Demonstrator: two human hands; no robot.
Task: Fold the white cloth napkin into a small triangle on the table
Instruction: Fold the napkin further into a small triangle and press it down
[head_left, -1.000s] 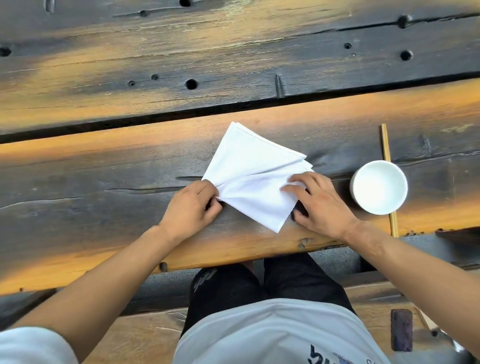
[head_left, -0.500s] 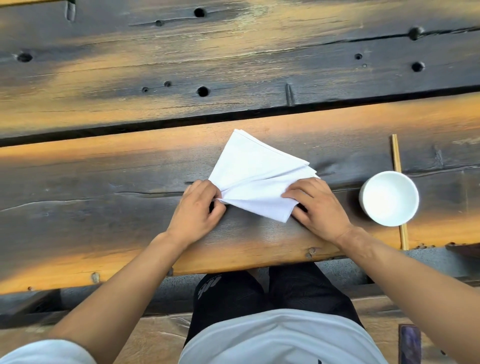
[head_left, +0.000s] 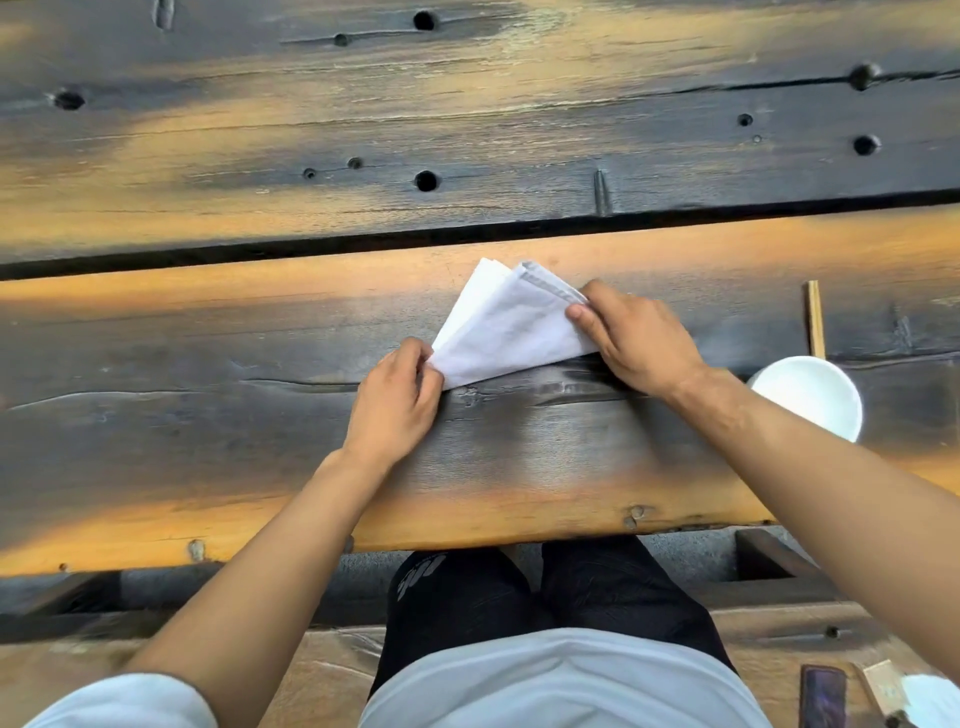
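The white cloth napkin (head_left: 506, 325) lies on the dark wooden table (head_left: 260, 395) as a folded, layered triangle, its narrow tip pointing lower left. My left hand (head_left: 397, 402) pinches that tip between thumb and fingers. My right hand (head_left: 631, 338) holds the napkin's right edge, with the thumb on top of the folded-over flap; the upper layers stand slightly raised and their hems show at the top.
A white bowl (head_left: 810, 397) stands right of my right forearm, partly hidden by it. A wooden chopstick (head_left: 814, 317) lies behind the bowl. A dark gap (head_left: 208, 253) runs between the planks. The table's near edge is above my knees.
My right hand has carried the napkin's lower right corner up and over, making the shape narrower. My left hand kept hold of the left tip. The view moved closer.
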